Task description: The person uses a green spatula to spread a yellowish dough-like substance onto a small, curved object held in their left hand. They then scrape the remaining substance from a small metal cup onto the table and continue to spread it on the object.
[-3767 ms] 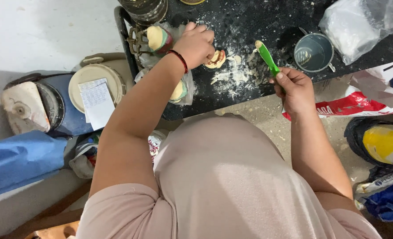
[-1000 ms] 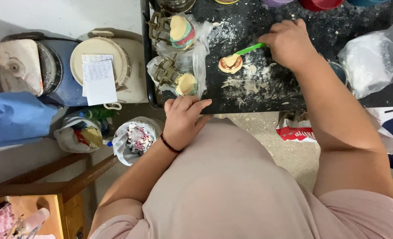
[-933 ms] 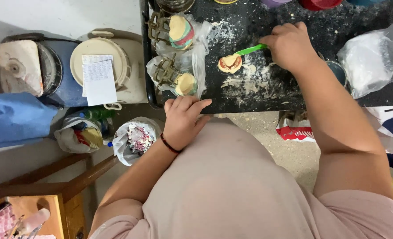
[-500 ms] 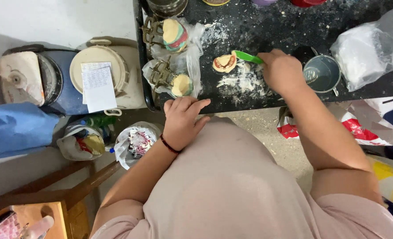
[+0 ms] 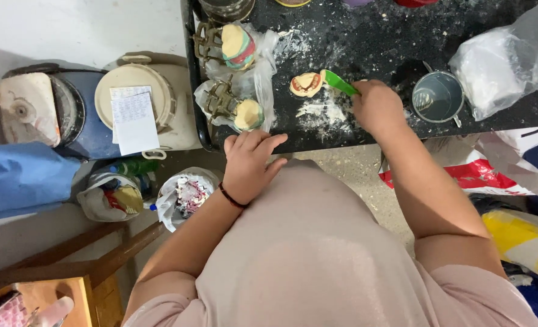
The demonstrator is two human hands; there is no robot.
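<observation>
My right hand (image 5: 378,108) is closed around a green-handled tool (image 5: 339,82) whose tip touches a small tan mould with a red filling (image 5: 306,84) on the black speckled worktop (image 5: 378,36). White powder (image 5: 323,112) is spread just below the mould. My left hand (image 5: 249,163) rests against my belly at the table's near edge, fingers loosely apart and holding nothing. Just beyond it sit two metal articulator frames with dental casts, one yellowish (image 5: 237,111) and one multicoloured (image 5: 231,43), on clear plastic.
A metal cup (image 5: 437,97) and a plastic bag of white powder (image 5: 508,60) stand at the right of the worktop. Left of the table are a cream lidded bucket (image 5: 137,97) with a paper note, a blue drum, small waste bags (image 5: 183,194) and a wooden bench.
Over the last second my right hand with the green tool shifted slightly along the mould; my view drifted. Nearly four seconds ago my left hand was on the worktop; now it rests at my belly.
</observation>
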